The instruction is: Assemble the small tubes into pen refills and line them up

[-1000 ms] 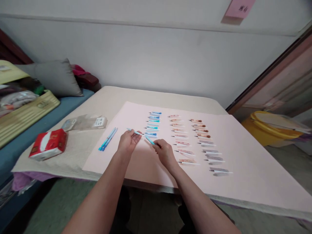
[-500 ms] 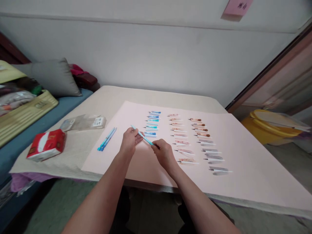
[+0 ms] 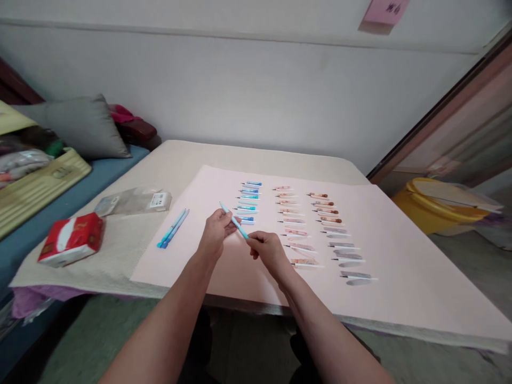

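Note:
A light blue pen slants between my two hands above the pink sheet. My left hand grips it near the upper end, with that tip poking out past the thumb. At the lower end, my right hand pinches the pen between thumb and fingers. Two more blue pens lie side by side to the left of my hands. Just behind my hands is a column of blue pen parts, each a coloured barrel beside a thin white refill.
Pink-patterned pen parts and brown and grey ones lie in columns to the right. A red tissue pack and a clear plastic wrapper rest at the left. A yellow bucket stands beyond the table's right side.
The pen has tilted slightly steeper, and my right hand's fingers have shifted at its lower end. The whole view has moved a little.

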Demonstrator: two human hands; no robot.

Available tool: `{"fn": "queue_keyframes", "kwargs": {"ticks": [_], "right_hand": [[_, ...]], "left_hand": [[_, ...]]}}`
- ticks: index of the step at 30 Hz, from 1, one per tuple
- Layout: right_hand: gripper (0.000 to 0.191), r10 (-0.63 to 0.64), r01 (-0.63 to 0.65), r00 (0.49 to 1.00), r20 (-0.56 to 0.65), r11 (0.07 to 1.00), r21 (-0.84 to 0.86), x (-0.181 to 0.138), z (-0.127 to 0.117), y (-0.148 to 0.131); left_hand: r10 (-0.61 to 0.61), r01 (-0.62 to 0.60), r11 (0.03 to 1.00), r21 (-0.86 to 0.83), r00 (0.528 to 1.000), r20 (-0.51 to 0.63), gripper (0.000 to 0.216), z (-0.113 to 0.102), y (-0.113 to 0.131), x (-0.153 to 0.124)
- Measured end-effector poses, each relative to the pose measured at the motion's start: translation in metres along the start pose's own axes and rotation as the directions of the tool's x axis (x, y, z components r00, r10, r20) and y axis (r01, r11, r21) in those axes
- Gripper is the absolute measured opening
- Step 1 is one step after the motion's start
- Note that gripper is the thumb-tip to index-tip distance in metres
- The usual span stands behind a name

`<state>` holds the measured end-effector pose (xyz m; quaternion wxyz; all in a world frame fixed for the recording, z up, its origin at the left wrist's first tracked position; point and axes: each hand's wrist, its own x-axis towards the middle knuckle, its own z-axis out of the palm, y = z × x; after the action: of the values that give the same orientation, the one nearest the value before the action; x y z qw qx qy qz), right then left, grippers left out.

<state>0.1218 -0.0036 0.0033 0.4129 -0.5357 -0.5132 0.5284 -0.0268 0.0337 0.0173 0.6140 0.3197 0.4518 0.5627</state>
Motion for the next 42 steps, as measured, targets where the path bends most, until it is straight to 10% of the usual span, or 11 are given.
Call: {"fn": "queue_keyframes", "kwargs": {"ticks": [5, 11, 20, 30, 42], "right_hand": [[0.022, 0.225, -0.308, 0.948, 0.226, 0.826, 0.471, -0.004, 0.005, 0.002], [0.016, 0.008, -0.001, 0.999, -0.046, 0.991, 0.132, -0.004, 0.012, 0.005], [0.014, -0.23, 0.185, 0.959, -0.163, 0.95, -0.252, -0.005, 0.011, 0.003], [0.016, 0.077, -0.073, 0.997, -0.015, 0.983, 0.169, -0.004, 0.017, 0.006], [0.016, 0.014, -0.012, 1.0, -0.027, 0.998, 0.063, -0.003, 0.017, 0.005]], "left_hand": [[-0.006, 0.007, 1.0, -0.017, 0.995, 0.099, 0.017, -0.003, 0.001, 0.003], [0.014, -0.014, 1.0, 0.003, 0.998, 0.053, 0.015, -0.001, -0.002, 0.003], [-0.01, 0.01, 1.0, -0.005, 1.0, 0.005, 0.022, 0.005, 0.002, -0.005], [0.036, -0.037, 0.998, -0.046, 0.999, -0.023, 0.021, 0.004, 0.003, -0.005], [0.058, -0.058, 0.998, -0.009, 0.997, -0.044, 0.023, 0.0, 0.002, -0.002]]}}
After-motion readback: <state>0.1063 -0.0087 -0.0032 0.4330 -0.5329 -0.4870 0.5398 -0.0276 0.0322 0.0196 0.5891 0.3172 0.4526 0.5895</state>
